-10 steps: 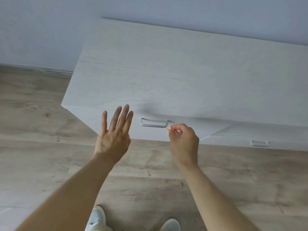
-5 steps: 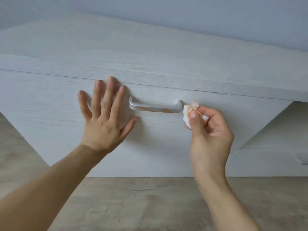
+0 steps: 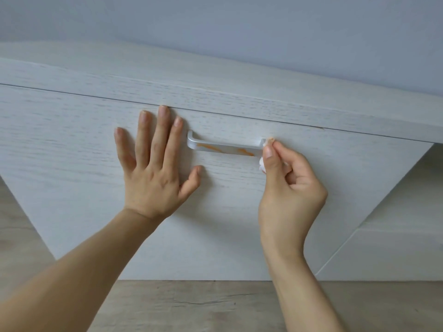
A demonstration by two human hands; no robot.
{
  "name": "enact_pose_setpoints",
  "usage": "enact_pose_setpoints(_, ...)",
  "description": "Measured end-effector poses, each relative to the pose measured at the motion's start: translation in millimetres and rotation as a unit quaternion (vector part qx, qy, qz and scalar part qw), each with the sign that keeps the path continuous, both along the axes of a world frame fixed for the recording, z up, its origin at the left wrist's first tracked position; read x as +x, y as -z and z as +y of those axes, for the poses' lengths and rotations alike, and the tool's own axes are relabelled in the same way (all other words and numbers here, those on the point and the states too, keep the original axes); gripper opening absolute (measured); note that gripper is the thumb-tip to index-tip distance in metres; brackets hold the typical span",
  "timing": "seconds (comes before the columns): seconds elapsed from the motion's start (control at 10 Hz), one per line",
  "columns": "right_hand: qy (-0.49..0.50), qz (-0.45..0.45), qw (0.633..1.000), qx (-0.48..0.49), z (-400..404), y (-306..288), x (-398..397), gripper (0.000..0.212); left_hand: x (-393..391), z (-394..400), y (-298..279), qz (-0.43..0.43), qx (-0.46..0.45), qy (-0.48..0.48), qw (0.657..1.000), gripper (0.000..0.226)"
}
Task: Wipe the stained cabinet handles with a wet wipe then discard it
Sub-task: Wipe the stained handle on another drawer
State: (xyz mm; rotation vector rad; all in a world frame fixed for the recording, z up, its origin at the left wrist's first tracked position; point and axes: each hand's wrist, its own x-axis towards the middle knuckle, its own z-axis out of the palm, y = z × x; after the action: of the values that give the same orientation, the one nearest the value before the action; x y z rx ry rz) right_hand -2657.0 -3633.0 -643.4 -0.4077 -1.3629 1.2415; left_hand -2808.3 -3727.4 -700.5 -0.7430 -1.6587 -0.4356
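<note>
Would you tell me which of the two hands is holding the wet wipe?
The right hand pinches the wet wipe at the handle's right end; the left hand lies flat and empty on the drawer front.

On the cabinet front [image 3: 72,144], the handle [image 3: 224,147] lies between two hands — left hand [image 3: 153,168], right hand [image 3: 287,188].

A white cabinet [image 3: 72,144] fills the view, with a wooden floor [image 3: 215,307] below it. On its front panel sits a silver handle [image 3: 224,146] smeared with orange stains. The left hand [image 3: 153,164] lies flat on the panel just left of the handle, fingers spread, fingertips near the panel's top edge. The right hand [image 3: 287,188] pinches a crumpled white wipe [image 3: 263,164] against the handle's right end; the wipe shows an orange tint at its top.
</note>
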Motion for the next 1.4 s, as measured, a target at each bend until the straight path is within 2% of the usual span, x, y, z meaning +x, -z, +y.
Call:
enact_pose_setpoints(0.2,0.018,0.017,1.0,-0.015,4,-3,-5,0.008,-4,2,1,0.019,0.005,-0.006,1.0,0.078)
enact_pose_setpoints(0.5,-0.011,-0.019,1.0,-0.017,5,-6,4,0.011,-6,2,2,0.031,0.008,-0.004,0.999,0.077)
enact_pose_setpoints(0.7,0.019,0.041,0.999,-0.019,-4,-5,1,0.005,-7,2,2,0.035,0.006,-0.008,0.999,0.076)
enact_pose_setpoints(1.1,0.089,-0.002,0.991,0.102,-4,-1,-6,0.002,-8,3,4,0.046,0.012,-0.012,0.999,0.077)
enact_pose_setpoints(1.3,0.09,0.02,0.991,0.096,-3,2,-8,0.003,-9,4,4,0.05,0.012,-0.014,0.999,0.076)
enact_pose_setpoints(1.4,0.084,0.003,0.989,0.12,-7,6,-7,0.001,-9,4,3,0.049,0.012,-0.012,0.999,0.076)
